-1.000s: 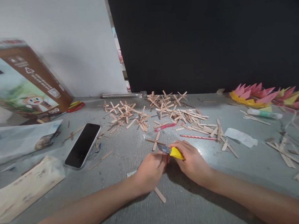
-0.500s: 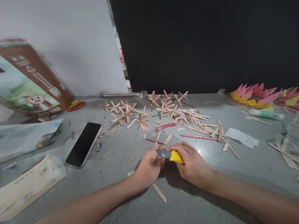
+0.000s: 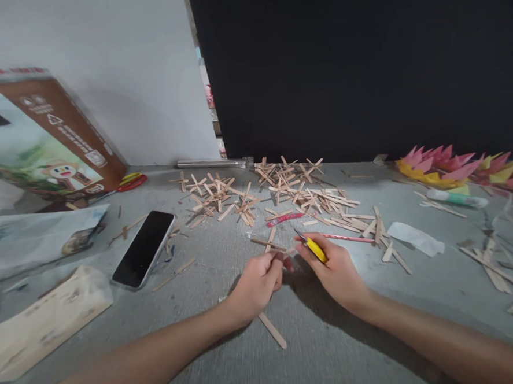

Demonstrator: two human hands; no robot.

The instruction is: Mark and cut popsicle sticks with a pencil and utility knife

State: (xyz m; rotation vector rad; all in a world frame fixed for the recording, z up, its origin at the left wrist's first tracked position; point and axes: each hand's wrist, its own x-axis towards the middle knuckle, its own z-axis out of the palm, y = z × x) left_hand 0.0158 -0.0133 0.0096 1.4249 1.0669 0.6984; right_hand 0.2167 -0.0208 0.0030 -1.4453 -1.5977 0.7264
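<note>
In my right hand (image 3: 333, 266) is a yellow craft knife (image 3: 315, 250), its blade pointing up and to the left. My left hand (image 3: 261, 281) is closed in a pinch on a wooden craft stick (image 3: 290, 251); only a short pale end shows past the fingers. A gap separates the two hands. Just beyond my left hand lie a darker brown stick (image 3: 267, 244) and a paler stick (image 3: 271, 235). Another craft stick (image 3: 274, 332) lies on the table below my left wrist, partly hidden by it.
Several crossed sticks (image 3: 213, 193) lie piled at the back, with loose sticks (image 3: 326, 198) beside them. A phone (image 3: 144, 249) lies left, near scissors (image 3: 129, 182) and a box (image 3: 68, 140). Rightward are a red-striped pencil (image 3: 350, 238), a glue stick (image 3: 457, 197) and folded paper petals (image 3: 446, 166).
My right hand has moved right, away from my left hand. The knife has swung from lying across the left fingers to pointing up and left. The held stick's visible end sits lower.
</note>
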